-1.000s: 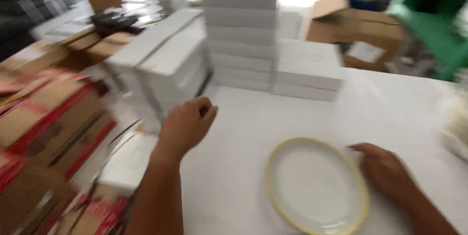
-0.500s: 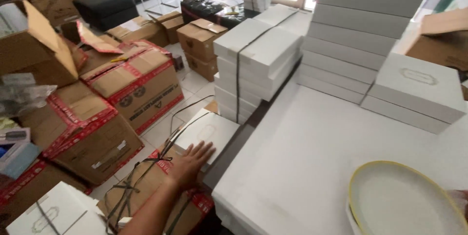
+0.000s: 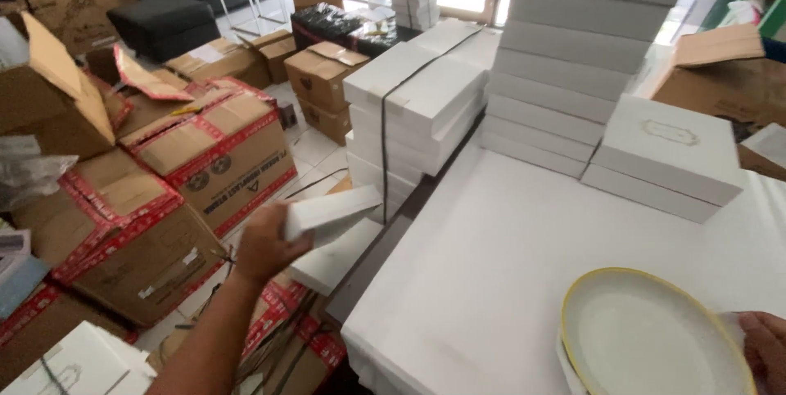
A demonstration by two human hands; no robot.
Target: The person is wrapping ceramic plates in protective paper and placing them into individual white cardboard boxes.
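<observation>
L hand (image 3: 264,249) lifts flat white cardboard box (image 3: 332,212).
Was bare before; grip now wraps box beside white surface (image 3: 491,280) edge. R hand (image 3: 765,350) at yellow-rimmed white oval plate (image 3: 647,338), grip unclear.

Flat white box (image 3: 332,212), tilted, lifted above the cartons beside the table, oval white plate (image 3: 647,338) with yellow rim, lying flat on the white tabletop

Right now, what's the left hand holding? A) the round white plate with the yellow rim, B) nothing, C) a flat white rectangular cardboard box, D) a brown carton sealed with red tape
C: the left hand grips one end of a flat white rectangular cardboard box, lifted off the pile beside the white table.
</observation>
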